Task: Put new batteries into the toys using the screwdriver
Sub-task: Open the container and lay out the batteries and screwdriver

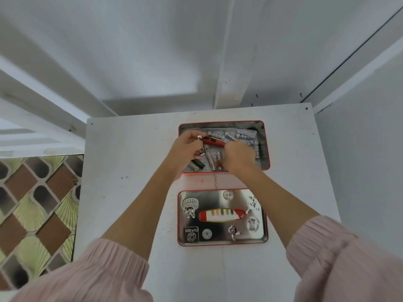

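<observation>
Here both hands work over the open red-rimmed tin [267,149] near the desk's [130,171] far edge. The left hand [185,147] pinches a dark battery [202,147] upright; the right hand [237,155] curls round the red screwdriver [214,141]. The lid [265,216] lies just nearer, with bare desk to its left.

White table [130,192] against white walls. Near edge: metal tin lid [222,238] with red rim, lying inside-up, embossed shapes showing in reverse. Left: patterned floor [32,203] of brown diamonds and pale green fans.
</observation>
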Demonstrator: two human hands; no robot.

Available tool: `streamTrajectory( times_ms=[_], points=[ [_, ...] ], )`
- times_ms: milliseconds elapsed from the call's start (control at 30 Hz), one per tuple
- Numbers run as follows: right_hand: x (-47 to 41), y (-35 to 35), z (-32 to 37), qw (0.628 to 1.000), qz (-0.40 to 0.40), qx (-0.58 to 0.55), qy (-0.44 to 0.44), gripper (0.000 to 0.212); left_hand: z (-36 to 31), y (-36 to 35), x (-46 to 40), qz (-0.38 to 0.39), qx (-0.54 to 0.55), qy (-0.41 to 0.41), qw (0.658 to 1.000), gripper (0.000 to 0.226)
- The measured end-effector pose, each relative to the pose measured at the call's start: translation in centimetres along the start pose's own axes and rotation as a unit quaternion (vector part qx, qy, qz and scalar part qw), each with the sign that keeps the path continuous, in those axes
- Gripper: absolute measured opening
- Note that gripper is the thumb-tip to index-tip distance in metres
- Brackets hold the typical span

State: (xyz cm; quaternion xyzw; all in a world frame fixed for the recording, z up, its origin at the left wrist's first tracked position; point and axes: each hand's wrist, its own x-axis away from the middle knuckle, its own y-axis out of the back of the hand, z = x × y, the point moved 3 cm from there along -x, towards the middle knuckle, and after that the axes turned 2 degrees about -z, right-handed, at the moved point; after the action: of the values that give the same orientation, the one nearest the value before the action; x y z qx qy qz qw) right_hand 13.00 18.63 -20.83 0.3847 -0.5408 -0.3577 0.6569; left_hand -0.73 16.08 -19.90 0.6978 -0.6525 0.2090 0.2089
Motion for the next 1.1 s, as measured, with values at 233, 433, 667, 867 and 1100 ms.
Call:
streamTrajectory(
  times_ms=[233, 433, 667, 867, 1100],
  points=[
    [-0.1, -0.1, -1.5, 0.958, 0.054, -0.278, -0.047, 0.019, 0.4, 0.2, 0.8, 0.045, -0.027, 0.004, 0.999, 0.028],
    [1.0, 1.9, -5.3, 0.725, 0.086, -0.676, -0.099, 0.023, 1.1, -1.6, -0.5, 0.083, -0.261, -0.071, 0.959, 0.026],
    [2.6, 4.1, -7.3, 0.571, 0.094, -0.811, -0.083, 0.028, 1.2, -6.0, -2.5, 0.082, -0.397, -0.149, 0.902, 0.032],
    [3.0, 4.4, -8.2, 0.575, 0.093, -0.810, -0.063, 0.026, 1.2, -7.5, -3.0, 0.041, -0.453, -0.190, 0.870, 0.028],
    [3.3, 4.2, -8.3, 0.575, 0.077, -0.810, -0.087, 0.018, 0.8, -10.1, -3.4, 0.049, -0.550, -0.189, 0.812, 0.035]
  ],
)
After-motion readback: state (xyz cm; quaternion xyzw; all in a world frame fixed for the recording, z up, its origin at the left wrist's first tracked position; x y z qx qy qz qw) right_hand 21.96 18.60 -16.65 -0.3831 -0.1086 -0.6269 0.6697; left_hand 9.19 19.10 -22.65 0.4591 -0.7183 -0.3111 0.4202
